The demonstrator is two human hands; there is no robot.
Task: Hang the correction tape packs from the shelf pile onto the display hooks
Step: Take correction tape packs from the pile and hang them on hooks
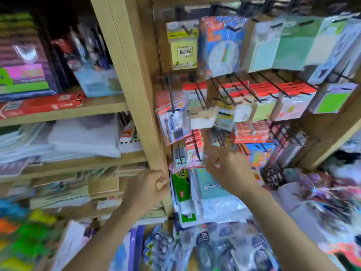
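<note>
— Wooden shelving and black display hooks fill our view, all blurred.
— Our left hand is fisted against the upright; our right hand reaches spread-fingered toward hanging packs.
— Correction tape packs lie piled below.

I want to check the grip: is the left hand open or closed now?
Closed. The left hand is curled into a fist against the wooden post; whether it holds anything is hidden.

left hand fisted, right hand fingers spread
</note>
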